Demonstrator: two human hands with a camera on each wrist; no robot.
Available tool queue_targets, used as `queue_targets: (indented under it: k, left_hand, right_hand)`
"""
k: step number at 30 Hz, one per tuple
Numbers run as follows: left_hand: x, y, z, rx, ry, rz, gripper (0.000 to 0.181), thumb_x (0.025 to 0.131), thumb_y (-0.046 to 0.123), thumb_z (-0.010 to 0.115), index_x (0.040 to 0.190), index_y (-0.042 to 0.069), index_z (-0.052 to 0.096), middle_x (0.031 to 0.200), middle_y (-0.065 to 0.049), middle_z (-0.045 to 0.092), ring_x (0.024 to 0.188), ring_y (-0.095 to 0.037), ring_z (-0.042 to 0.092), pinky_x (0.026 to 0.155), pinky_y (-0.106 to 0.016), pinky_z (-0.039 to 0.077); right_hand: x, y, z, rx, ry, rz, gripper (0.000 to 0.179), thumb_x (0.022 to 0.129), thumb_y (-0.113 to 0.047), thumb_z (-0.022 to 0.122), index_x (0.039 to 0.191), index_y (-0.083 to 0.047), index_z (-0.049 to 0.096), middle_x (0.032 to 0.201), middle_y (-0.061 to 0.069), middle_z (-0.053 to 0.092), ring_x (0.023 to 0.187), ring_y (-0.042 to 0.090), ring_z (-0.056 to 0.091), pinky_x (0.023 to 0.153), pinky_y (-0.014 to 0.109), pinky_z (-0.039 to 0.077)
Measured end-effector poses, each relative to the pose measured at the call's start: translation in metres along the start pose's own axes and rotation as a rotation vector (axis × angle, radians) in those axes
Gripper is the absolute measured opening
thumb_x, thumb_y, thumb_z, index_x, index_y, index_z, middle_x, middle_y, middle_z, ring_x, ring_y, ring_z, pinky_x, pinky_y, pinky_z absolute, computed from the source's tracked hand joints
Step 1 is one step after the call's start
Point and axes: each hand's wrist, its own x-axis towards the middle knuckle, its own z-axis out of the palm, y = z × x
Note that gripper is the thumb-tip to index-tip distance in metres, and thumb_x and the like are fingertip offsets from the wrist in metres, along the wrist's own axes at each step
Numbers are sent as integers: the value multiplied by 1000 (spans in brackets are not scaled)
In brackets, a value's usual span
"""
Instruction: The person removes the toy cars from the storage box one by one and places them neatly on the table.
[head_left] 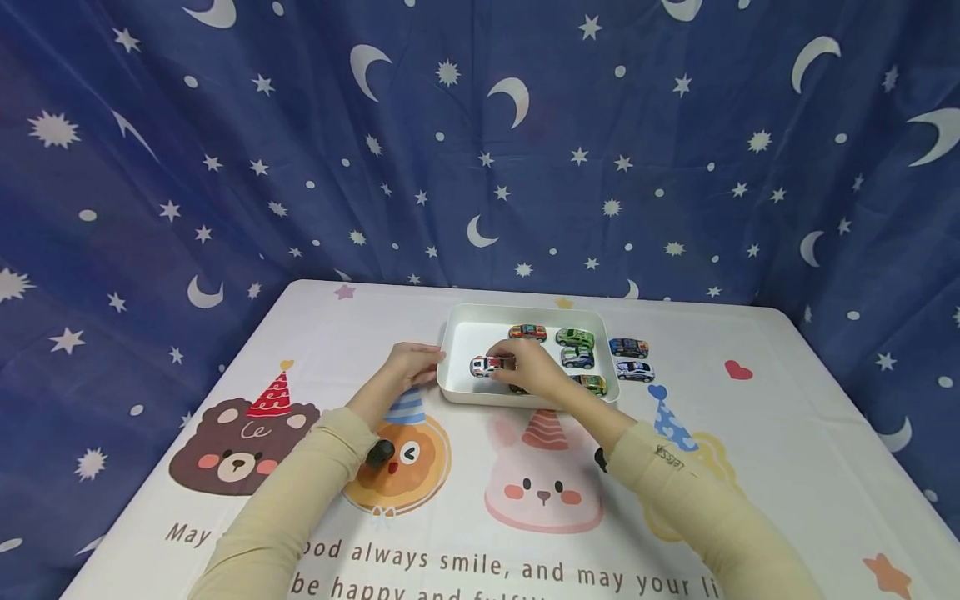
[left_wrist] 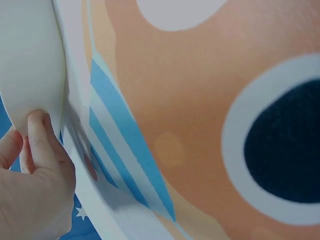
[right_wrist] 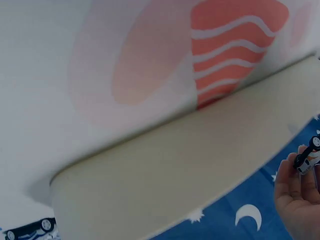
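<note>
My right hand (head_left: 534,367) pinches a white and red toy car (head_left: 483,366) over the left half of a white tray (head_left: 480,398). In the right wrist view, fingertips hold that toy car (right_wrist: 311,157) above the tray's rim. At the tray's left end, my left hand (head_left: 411,364) grips the wall; the left wrist view shows its fingers against the tray (left_wrist: 32,65). Inside the tray are an orange-red car (head_left: 527,332), a bright green car (head_left: 575,337), a green and white car (head_left: 577,357) and a green-yellow car (head_left: 591,384). Another car is mostly hidden under my right hand.
Just outside the tray's right end stand a dark blue and orange car (head_left: 628,347) and a white and blue car (head_left: 634,371). The tablecloth (head_left: 795,467) carries printed animals and lettering. A blue star-patterned curtain (head_left: 540,200) hangs behind the table.
</note>
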Motion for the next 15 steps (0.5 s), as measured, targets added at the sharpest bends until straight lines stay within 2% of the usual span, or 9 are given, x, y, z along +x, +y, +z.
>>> queue_targets:
  k: [8,15]
  left_hand:
    - [0,-2,-1,-7,2,-6,35,89,10,65,123,2,59,75,0,63,56,-4,60,55,-14,54]
    - [-1,0,0,5,1,-9,36,90,10,64,124,1,58,75,0,62,55,-4,58,56,-14,54]
  right_hand:
    - [-12,-6,-11,-3,6,-7,29,83,-10,71,109,0,66,104,13,68,89,20,64,78,30,56]
    - [-29,-6,-26,-7,35,1,31,82,-9,72,110,0,65,109,15,67,91,23,64,79,35,56]
